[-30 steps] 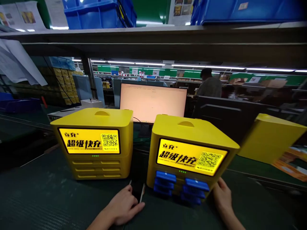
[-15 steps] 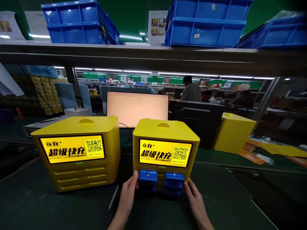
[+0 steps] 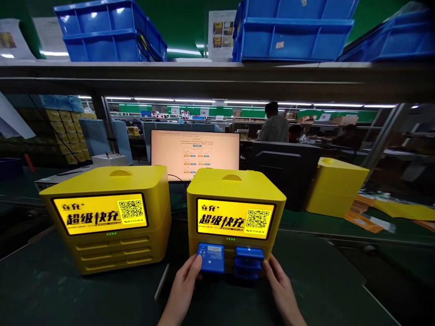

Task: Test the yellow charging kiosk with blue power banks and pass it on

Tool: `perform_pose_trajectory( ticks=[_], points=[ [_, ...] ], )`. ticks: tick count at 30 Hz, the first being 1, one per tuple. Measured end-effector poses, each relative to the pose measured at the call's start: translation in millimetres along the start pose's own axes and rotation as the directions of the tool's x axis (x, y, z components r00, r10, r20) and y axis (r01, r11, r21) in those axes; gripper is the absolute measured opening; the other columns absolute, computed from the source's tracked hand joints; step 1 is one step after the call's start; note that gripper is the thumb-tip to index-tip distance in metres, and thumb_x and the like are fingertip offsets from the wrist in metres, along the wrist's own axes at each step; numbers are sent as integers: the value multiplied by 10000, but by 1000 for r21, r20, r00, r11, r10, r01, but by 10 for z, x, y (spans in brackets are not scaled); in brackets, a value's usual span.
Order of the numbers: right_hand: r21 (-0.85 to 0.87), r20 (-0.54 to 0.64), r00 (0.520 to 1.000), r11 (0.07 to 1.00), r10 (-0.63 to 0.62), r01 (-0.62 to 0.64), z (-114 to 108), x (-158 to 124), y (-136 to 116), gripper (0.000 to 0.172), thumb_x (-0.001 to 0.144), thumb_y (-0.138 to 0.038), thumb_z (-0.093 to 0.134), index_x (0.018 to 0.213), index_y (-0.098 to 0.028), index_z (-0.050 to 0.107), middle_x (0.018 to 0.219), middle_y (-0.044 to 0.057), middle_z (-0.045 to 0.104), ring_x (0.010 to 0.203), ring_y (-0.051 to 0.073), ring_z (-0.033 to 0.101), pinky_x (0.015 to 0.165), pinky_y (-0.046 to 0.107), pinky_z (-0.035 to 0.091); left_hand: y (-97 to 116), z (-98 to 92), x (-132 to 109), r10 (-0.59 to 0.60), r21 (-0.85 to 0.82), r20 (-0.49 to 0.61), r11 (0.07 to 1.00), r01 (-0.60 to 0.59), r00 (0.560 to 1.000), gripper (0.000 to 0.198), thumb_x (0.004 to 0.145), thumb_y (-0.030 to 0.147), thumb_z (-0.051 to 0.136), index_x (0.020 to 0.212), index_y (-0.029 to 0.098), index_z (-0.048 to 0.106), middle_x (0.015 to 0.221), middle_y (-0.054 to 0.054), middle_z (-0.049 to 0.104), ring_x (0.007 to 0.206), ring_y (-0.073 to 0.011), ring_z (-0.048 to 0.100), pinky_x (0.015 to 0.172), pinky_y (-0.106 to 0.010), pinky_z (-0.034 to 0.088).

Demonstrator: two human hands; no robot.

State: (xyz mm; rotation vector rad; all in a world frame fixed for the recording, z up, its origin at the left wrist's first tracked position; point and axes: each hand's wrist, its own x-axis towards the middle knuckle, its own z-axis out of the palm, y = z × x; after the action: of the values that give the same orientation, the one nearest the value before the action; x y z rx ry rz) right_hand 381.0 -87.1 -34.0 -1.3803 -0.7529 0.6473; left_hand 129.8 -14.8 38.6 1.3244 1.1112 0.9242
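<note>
A yellow charging cabinet (image 3: 234,194) with a lit screen stands in front of me on the dark belt. Blue power banks stick out of its lower slots. My left hand (image 3: 186,285) grips the top left blue power bank (image 3: 210,258), which is drawn partly out and tilted up. My right hand (image 3: 279,285) rests against the cabinet's lower right corner, beside the right stack of blue power banks (image 3: 248,261).
A second yellow cabinet (image 3: 108,213) stands to the left, a third (image 3: 335,185) at the back right. A lit monitor (image 3: 195,154) is behind them. A thin light strip (image 3: 161,281) lies on the belt. Blue bins (image 3: 112,31) sit on the overhead shelf. A person (image 3: 275,124) works far behind.
The cabinet went from angled to facing me squarely. My left hand left the belt, took the top left power bank and drew it out. The monitor now shows a form.
</note>
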Motion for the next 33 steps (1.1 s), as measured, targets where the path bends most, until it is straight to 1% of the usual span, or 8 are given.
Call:
perform_pose_trajectory(
  ticks=[3,6,11,21,25,29,31,33],
  points=[
    [-21,-9,999,999,33,-33,-13,11,21,771,734,-667,590,1291,-150,462,1322,66,473,1238,305,374,1080,381,246,-19,11,20,-5,-65,72,998,10,997,846,635,782,503,1153,116,564,896,-81,609,823,-239,550,579,-270,410],
    [-32,9,998,997,65,-64,-18,20,36,777,740,-671,585,1309,-161,444,1346,62,445,1244,310,364,1088,397,225,0,16,14,-3,-97,58,995,9,998,852,618,781,527,1156,122,568,973,-96,619,855,-248,555,581,-274,425],
    [-18,1,999,998,52,-52,-9,11,39,785,750,-662,584,1321,-145,430,1345,65,446,1246,301,363,1086,387,230,24,16,2,-6,-107,38,994,10,999,839,618,758,556,1163,120,571,1050,-106,615,888,-249,549,591,-273,438],
    [-27,-14,999,999,44,-45,-12,0,50,782,739,-669,590,1308,-152,445,1341,52,451,1257,282,352,1093,364,216,109,25,-39,-10,-108,63,994,17,998,884,591,774,551,1174,108,561,980,-106,625,851,-241,551,583,-269,418],
    [-34,-47,998,999,34,-36,-3,-4,41,754,716,-668,608,1277,-179,494,1305,39,491,1239,293,378,1066,377,280,122,29,-49,-17,-107,63,994,24,998,884,590,777,550,1171,112,560,956,-93,621,847,-236,549,594,-269,421],
    [-52,-82,997,999,11,-15,8,-15,3,737,682,-684,619,1233,-199,549,1250,30,543,1211,313,411,993,379,387,134,23,-57,16,-78,77,997,-10,997,785,616,769,538,1059,125,619,854,-66,619,811,-227,534,584,-263,407],
    [-55,-84,996,998,9,-13,7,-18,-5,742,681,-687,616,1232,-194,551,1245,35,547,1204,314,419,979,374,402,130,6,-65,34,-45,73,999,-30,997,720,653,769,499,951,132,656,796,-58,619,771,-217,523,602,-268,402],
    [-53,-73,997,998,18,-22,0,-16,4,737,689,-680,616,1239,-194,544,1252,36,541,1202,312,422,984,372,397,109,-9,-67,10,-49,30,999,-8,1000,692,714,768,403,848,144,671,772,-60,625,760,-220,530,639,-283,412]
  ],
)
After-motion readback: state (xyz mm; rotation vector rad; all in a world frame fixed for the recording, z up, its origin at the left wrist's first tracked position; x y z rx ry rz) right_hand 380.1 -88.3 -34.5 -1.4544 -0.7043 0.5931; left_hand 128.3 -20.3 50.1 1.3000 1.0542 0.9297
